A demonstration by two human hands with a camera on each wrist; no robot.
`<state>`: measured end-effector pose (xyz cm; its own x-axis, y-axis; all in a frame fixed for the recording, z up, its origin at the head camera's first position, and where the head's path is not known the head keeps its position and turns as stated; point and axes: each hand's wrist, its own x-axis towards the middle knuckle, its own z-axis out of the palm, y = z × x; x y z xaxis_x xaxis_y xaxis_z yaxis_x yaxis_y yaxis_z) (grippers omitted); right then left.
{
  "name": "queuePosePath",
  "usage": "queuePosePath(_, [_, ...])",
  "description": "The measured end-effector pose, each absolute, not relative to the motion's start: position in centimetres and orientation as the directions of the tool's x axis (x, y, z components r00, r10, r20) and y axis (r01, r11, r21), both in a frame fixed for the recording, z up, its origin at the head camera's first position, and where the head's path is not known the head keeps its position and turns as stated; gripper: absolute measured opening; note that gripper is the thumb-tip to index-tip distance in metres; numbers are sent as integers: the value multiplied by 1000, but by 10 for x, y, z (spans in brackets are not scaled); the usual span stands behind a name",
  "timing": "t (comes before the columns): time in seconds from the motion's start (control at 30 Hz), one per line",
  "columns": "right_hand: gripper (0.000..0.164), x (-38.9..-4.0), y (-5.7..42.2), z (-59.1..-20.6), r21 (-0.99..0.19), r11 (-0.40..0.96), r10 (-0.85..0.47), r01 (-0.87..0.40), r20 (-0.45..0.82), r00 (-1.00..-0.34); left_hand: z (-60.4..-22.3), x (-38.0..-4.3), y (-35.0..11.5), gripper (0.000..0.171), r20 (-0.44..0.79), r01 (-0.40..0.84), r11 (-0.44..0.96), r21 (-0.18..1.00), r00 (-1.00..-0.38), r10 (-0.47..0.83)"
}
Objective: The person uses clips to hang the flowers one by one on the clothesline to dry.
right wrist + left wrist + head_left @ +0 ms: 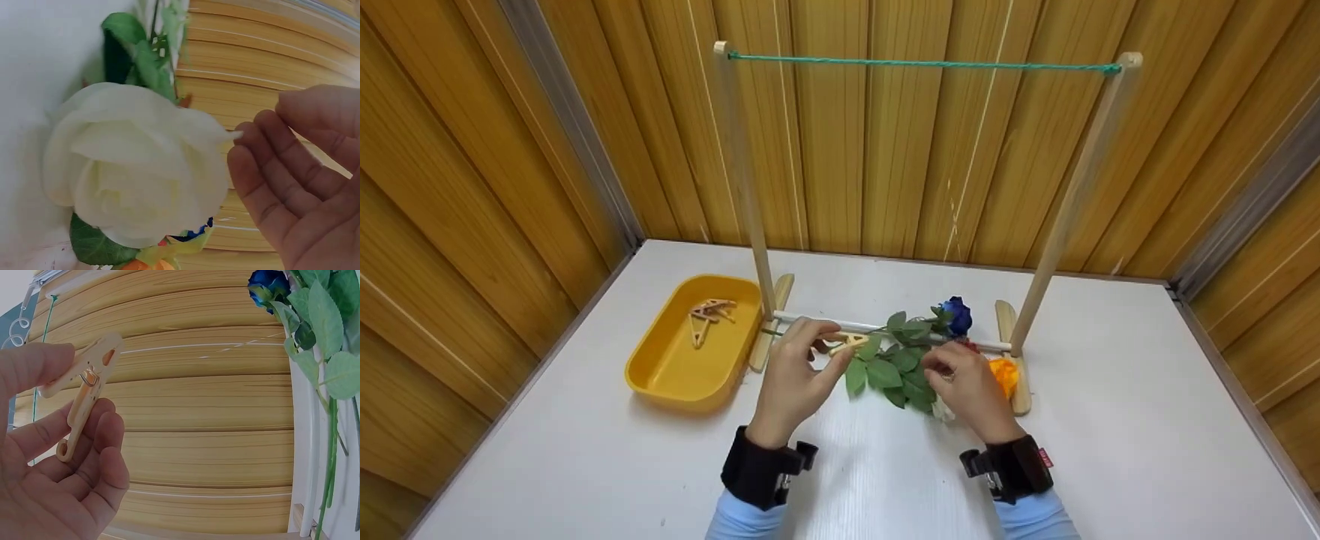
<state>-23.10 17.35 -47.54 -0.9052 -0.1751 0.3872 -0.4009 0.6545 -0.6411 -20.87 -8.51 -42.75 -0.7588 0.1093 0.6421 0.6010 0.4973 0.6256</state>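
My left hand (799, 375) pinches a light wooden clothespin (83, 406) between thumb and fingers, in front of the flowers' stems in the head view. Loosely bent, with nothing held, the fingers of my right hand (976, 390) are beside a white artificial rose (135, 163). In the right wrist view the fingertips come right up to one petal's tip. Green leaves (885, 373) spread between both hands. Behind them is a blue rose (958, 316); an orange flower (1005, 375) shows at the right, and a red one is mostly hidden by my right hand.
A wooden stand with two upright posts (1057, 225) carries a green cord (915, 64) across its top. Its white bottom bar (840, 325) runs behind the flowers. At left, a yellow tray (660, 382) contains several clothespins (701, 322). Wood-patterned panels (885, 172) surround the white table (585, 465).
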Motion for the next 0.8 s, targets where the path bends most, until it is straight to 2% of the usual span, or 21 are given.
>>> queuePosePath(0.17, [20, -230, 161, -483, -554, 774, -233, -308, 203, -951, -428, -210, -87, 22, 646, 599, 504, 622, -757, 102])
queuePosePath(0.27, [26, -231, 155, -490, -498, 818, -247, -289, 150, -957, -428, -211, -87, 22, 645, 597, 506, 622, -758, 101])
queuePosePath(0.47, [29, -236, 152, -500, -425, 860, -233, -282, 165, -958, -428, -211, -87, 21, 652, 602, 508, 616, -752, 100])
queuePosePath(0.8, [21, -242, 155, -500, -456, 841, -197, -291, 243, -950, -427, -212, -91, 23, 638, 590, 510, 626, -764, 99])
